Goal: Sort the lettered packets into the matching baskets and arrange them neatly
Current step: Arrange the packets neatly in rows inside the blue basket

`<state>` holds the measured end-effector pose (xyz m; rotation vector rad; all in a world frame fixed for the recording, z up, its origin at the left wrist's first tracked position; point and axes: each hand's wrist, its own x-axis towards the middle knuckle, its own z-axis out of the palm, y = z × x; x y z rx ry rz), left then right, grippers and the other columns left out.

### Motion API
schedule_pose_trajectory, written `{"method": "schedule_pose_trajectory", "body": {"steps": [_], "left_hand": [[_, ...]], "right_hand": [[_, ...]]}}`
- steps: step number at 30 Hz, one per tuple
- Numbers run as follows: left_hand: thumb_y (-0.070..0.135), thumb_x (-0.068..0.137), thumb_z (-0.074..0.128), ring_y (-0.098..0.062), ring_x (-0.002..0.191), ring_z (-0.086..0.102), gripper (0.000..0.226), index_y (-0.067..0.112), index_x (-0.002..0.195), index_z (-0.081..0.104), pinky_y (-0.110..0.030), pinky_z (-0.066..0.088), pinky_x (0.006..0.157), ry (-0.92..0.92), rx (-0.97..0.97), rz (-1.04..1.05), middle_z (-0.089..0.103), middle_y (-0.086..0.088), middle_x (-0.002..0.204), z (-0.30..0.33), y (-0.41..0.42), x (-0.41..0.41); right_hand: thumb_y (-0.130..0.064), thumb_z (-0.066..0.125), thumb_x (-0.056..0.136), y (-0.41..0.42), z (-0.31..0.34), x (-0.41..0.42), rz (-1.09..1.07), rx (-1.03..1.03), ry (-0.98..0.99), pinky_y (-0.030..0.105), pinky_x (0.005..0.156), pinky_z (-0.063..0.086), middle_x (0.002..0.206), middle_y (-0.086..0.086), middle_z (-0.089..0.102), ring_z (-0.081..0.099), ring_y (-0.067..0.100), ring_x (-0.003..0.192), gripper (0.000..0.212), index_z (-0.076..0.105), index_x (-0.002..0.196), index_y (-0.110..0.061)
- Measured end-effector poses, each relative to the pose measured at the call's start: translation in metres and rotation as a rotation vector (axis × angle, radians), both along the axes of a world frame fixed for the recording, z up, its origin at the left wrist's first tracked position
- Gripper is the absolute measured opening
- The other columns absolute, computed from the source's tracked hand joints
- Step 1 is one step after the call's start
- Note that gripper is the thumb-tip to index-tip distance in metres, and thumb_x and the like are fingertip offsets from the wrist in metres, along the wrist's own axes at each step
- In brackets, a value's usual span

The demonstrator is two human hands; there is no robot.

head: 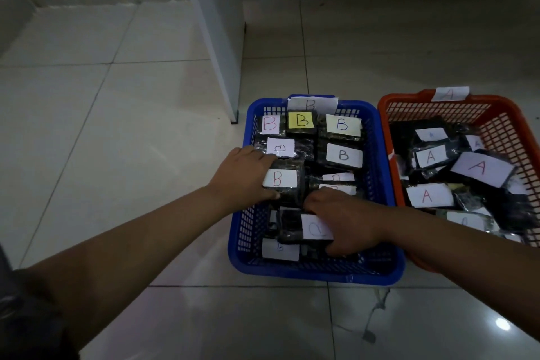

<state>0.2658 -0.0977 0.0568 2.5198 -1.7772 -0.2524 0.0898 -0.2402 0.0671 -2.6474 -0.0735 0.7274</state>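
Left hand (244, 172) grips a dark packet with a red B label (280, 179) inside the blue basket (382, 155): thumb along the packet's near edge, fingers curled over its far left edge. Right hand (344, 222) holds another dark packet (304, 228) nearer the front, fingers wrapped around its right side; its white label letter is turned sideways and hard to read.

Blue basket: rigid plastic, rectangular, rounded corners, lattice walls, solid rolled rim. A paper B tag (311, 104) is on its far rim. The packets are glossy black wrap, flat and blocky, each with a paper label; one label is yellow (301, 120), the rest white or pale. The far rows sit in rough order, the near ones are tilted and overlapping.

Orange basket (502, 126) is of the same lattice type, just right of the blue one, rims touching or nearly so. It has an A tag (450, 93) on its far rim. A-labelled packets (429, 156) are piled loosely in it, several skewed.

Both baskets sit on the glossy pale tile floor (117, 126). There is open floor to the left and in front. A white panel edge (216, 38) stands just beyond the blue basket's far left corner.
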Motion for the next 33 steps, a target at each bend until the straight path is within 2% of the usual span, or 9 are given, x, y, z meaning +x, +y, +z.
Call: {"method": "schedule_pose_trajectory", "body": {"steps": [4, 9, 14, 19, 22, 24, 27, 28, 33], "left_hand": [[0.054, 0.073, 0.069, -0.019, 0.111, 0.047, 0.071, 0.019, 0.132, 0.047, -0.03, 0.035, 0.091, -0.027, -0.042, -0.005, 0.052, -0.002, 0.122, 0.002, 0.0, -0.001], [0.052, 0.076, 0.067, -0.018, 0.11, 0.047, 0.069, 0.017, 0.133, 0.046, -0.029, 0.037, 0.092, -0.049, -0.042, -0.034, 0.05, -0.002, 0.122, 0.001, -0.002, -0.002], [0.046, 0.076, 0.07, -0.019, 0.115, 0.049, 0.065, 0.015, 0.13, 0.051, -0.031, 0.039, 0.094, -0.007, -0.062, -0.046, 0.056, -0.004, 0.124, -0.006, -0.001, -0.008], [0.045, 0.081, 0.065, -0.025, 0.116, 0.05, 0.069, 0.008, 0.136, 0.046, -0.036, 0.041, 0.095, -0.141, 0.004, -0.12, 0.057, -0.009, 0.126, -0.012, 0.002, -0.01], [0.058, 0.062, 0.075, -0.024, 0.1, 0.058, 0.088, 0.003, 0.127, 0.054, -0.035, 0.047, 0.086, -0.271, 0.144, -0.184, 0.062, -0.008, 0.111, -0.018, 0.002, -0.012], [0.056, 0.052, 0.082, -0.022, 0.092, 0.06, 0.092, 0.003, 0.123, 0.058, -0.032, 0.049, 0.081, -0.324, 0.182, -0.174, 0.064, -0.007, 0.103, -0.022, -0.001, -0.015], [0.035, 0.079, 0.07, -0.025, 0.109, 0.053, 0.075, 0.001, 0.137, 0.038, -0.035, 0.041, 0.093, -0.243, 0.277, -0.164, 0.052, -0.011, 0.124, -0.023, -0.009, -0.019], [0.028, 0.084, 0.066, -0.026, 0.108, 0.052, 0.067, 0.002, 0.137, 0.035, -0.035, 0.04, 0.092, -0.207, 0.294, -0.149, 0.05, -0.011, 0.125, -0.025, -0.01, -0.02], [0.012, 0.089, 0.057, -0.027, 0.102, 0.057, 0.038, 0.003, 0.123, 0.044, -0.035, 0.043, 0.084, -0.179, 0.399, -0.098, 0.052, -0.013, 0.119, -0.019, -0.02, -0.028]], "right_hand": [[-0.046, 0.066, 0.077, 0.004, -0.009, 0.002, 0.128, -0.086, 0.121, 0.031, 0.113, 0.013, 0.152, 0.006, 0.017, 0.019, 0.023, 0.136, 0.087, 0.019, 0.146, -0.019], [-0.046, 0.065, 0.075, 0.007, -0.013, 0.003, 0.164, -0.123, 0.128, 0.038, 0.111, 0.007, 0.153, 0.005, 0.013, 0.013, 0.023, 0.136, 0.088, 0.018, 0.146, -0.023], [-0.044, 0.07, 0.073, -0.011, -0.013, -0.008, 0.048, -0.024, 0.095, 0.03, 0.109, 0.006, 0.148, 0.0, 0.026, 0.018, 0.014, 0.134, 0.093, 0.019, 0.146, -0.019], [-0.046, 0.07, 0.073, -0.009, -0.017, -0.028, 0.039, 0.007, 0.057, 0.028, 0.109, 0.0, 0.153, -0.007, 0.009, 0.003, 0.009, 0.136, 0.094, 0.017, 0.148, -0.026], [-0.044, 0.07, 0.074, -0.006, -0.012, -0.029, 0.006, 0.035, 0.059, 0.02, 0.102, -0.002, 0.15, -0.009, 0.009, 0.005, 0.007, 0.129, 0.091, 0.018, 0.147, -0.027], [-0.043, 0.07, 0.076, -0.005, -0.01, -0.028, 0.006, 0.038, 0.067, 0.019, 0.103, -0.004, 0.151, -0.008, 0.009, 0.006, 0.009, 0.132, 0.09, 0.017, 0.147, -0.025], [-0.045, 0.068, 0.076, -0.004, -0.015, -0.029, 0.02, 0.044, 0.09, 0.022, 0.107, -0.009, 0.154, -0.009, 0.006, 0.002, 0.008, 0.138, 0.093, 0.014, 0.148, -0.025], [-0.046, 0.068, 0.076, -0.003, -0.017, -0.03, 0.021, 0.042, 0.092, 0.023, 0.108, -0.011, 0.155, -0.008, 0.005, 0.001, 0.008, 0.14, 0.094, 0.013, 0.148, -0.024], [-0.043, 0.068, 0.078, -0.005, -0.019, -0.031, -0.014, 0.057, 0.062, 0.022, 0.109, -0.008, 0.156, -0.006, 0.005, -0.001, 0.01, 0.142, 0.094, 0.011, 0.149, -0.02]]}}
